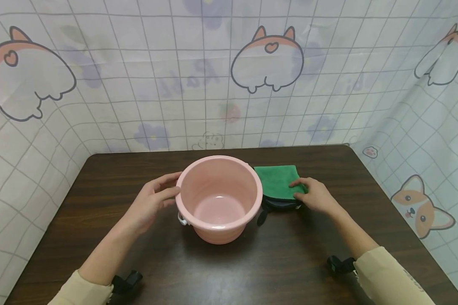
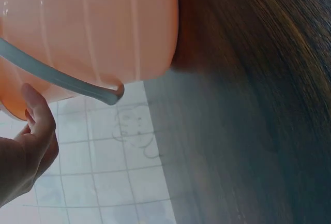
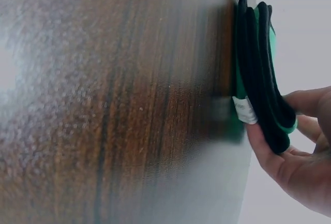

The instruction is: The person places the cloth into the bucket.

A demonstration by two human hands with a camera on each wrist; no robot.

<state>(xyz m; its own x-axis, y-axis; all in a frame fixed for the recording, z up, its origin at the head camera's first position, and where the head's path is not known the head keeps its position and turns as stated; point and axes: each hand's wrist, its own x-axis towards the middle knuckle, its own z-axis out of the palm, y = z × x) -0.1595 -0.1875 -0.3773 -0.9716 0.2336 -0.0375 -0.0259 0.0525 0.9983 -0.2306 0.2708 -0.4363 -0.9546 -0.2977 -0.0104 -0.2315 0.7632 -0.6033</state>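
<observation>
A pink plastic bucket (image 1: 219, 235) stands upright on the table, its mouth facing up and nothing visible inside. My left hand (image 1: 152, 201) is at the bucket's left rim with fairly straight fingers; in the left wrist view the fingertips are close by a grey handle (image 2: 62, 76) that hangs along the bucket's side. Right of the bucket lies a folded cloth (image 1: 276, 182), green on top with dark layered edges. With thumb and fingers, my right hand (image 1: 316, 195) pinches the cloth's right edge. A small white tag (image 3: 244, 110) shows beside the thumb in the right wrist view.
The dark wood-grain table (image 1: 221, 279) reaches back to a white gridded curtain (image 1: 198, 84) with cartoon dogs, which also hangs at both sides. A dark loop (image 1: 262, 217) sticks out from the cloth near the bucket. Black straps (image 1: 341, 264) sit at the wrists.
</observation>
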